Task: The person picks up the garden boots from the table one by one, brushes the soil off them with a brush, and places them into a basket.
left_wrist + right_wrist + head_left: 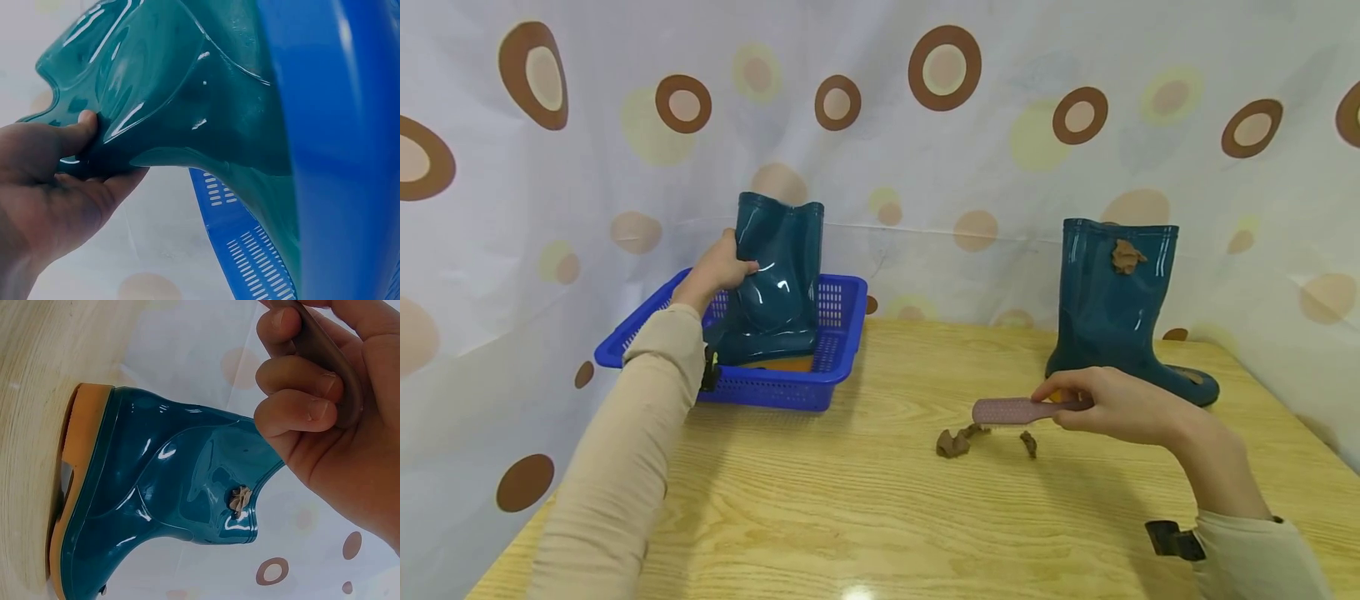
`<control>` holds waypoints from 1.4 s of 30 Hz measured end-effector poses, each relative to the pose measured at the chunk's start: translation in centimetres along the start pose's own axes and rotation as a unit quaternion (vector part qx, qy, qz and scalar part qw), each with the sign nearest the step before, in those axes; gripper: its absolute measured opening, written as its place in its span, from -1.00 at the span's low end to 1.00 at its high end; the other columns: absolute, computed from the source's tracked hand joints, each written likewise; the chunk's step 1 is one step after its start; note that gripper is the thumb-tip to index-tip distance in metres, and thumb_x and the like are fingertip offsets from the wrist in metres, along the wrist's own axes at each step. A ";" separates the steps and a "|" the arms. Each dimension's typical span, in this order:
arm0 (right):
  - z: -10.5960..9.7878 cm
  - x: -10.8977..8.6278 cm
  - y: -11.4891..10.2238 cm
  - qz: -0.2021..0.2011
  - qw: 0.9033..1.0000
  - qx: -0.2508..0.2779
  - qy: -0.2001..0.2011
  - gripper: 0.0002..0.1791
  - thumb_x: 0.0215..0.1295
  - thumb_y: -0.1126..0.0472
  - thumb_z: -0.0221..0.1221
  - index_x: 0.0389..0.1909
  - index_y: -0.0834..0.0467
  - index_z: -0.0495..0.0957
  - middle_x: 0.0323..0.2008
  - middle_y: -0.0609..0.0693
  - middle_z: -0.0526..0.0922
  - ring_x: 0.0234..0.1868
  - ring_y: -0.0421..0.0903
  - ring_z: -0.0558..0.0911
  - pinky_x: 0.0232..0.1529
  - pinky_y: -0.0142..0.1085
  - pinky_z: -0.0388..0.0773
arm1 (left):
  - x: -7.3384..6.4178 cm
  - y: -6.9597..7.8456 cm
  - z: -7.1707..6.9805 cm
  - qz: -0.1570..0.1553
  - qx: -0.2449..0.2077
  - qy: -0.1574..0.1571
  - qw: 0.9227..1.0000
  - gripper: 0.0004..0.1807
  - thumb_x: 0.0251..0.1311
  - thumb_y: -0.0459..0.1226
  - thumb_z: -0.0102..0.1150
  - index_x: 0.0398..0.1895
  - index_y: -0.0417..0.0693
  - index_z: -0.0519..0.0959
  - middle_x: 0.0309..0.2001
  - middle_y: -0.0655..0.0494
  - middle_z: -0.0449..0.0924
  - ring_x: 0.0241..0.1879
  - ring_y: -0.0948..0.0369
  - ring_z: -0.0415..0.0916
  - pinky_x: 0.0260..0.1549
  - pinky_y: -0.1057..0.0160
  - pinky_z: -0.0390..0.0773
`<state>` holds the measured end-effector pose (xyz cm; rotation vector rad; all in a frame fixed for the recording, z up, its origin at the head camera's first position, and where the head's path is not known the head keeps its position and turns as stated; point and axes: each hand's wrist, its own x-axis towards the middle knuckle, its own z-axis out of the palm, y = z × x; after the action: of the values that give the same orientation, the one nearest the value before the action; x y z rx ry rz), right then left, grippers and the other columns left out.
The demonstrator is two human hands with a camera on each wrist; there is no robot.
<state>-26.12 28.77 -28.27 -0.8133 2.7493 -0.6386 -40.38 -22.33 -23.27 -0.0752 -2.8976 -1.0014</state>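
Head view: a glossy teal rubber boot point(778, 279) is held upright in a blue perforated plastic basket point(790, 377) nr the desk's point(820, 500) back L corner, its shaft pinched btwn thumb & fingers of the L hand point(721, 265). A flat-headed mauve brush point(1003, 411) is held by its handle in the R hand point(1112, 408), low over the desk's R half; contact w/ the wood can't be told. Loose brown clay-like lumps point(952, 445) are left just beside the brush head. A second teal rubber boot point(1108, 308) is stood nr the back R corner, w/ a brown clod point(1126, 257) stuck below its top rim.

L wrist view: the shaft is seen gripped, thumb on the near face; the boot's foot is hidden by the basket wall, so seating can't be confirmed.

R wrist view: fingers are seen curled round the brush handle; the brush head is out of shot. The second boot's orange sole point(90, 431) is set on the desk.

Step in hand, as judged: the brushed boot is prob. being put in the basket. Next, its shaft should be let go once steady, then the second boot steadied & its clod brushed off.
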 end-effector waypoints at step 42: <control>0.0 -0.1 -0.2 0.002 1.000 -0.002 -0.002 -0.66 0.39 0.10 0.19 0.12 0.11 0.58 -0.46 -0.13 0.48 -0.48 -0.28 0.41 -0.48 -0.37 0.35 | -0.5 1.0 4.1 -0.063 0.135 -0.189 0.971 -0.23 0.38 -0.06 0.12 0.53 -0.12 0.08 0.49 -0.29 0.13 0.34 -0.28 0.29 0.27 -0.26 0.37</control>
<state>-25.94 28.69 -28.20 -0.8096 2.7494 -0.6313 -40.00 -19.02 -25.98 -0.0748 -3.3981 -0.6562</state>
